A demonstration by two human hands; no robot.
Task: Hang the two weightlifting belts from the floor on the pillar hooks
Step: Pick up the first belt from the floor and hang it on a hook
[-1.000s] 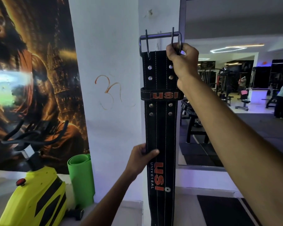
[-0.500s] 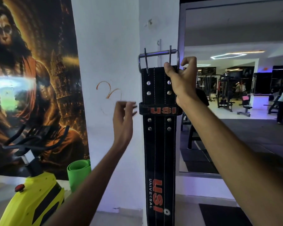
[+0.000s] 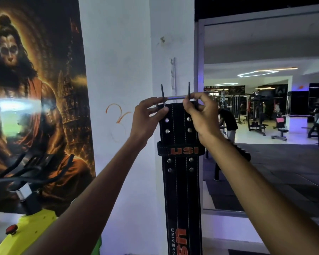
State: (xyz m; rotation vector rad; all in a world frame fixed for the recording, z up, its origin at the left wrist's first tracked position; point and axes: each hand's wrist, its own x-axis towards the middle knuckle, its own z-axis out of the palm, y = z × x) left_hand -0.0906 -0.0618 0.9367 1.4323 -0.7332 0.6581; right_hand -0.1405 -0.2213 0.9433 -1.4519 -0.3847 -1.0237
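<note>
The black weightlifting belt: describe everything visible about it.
The black leather-look weightlifting belt hangs upright against the white pillar, its lower end cut off by the frame. It has pale stitching lines, silver rivets, a loop marked USI in orange, and orange USI lettering lower down. Its metal buckle with two upright prongs sits on top. The left hand and right hand pinch the top corners.

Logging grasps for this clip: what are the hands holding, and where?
Both hold the belt at its buckle: left hand at the left end, right hand at the right.

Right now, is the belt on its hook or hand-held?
Hand-held: both hands, left hand and right hand, grip the belt at its buckle; no hook engagement shows.
</note>
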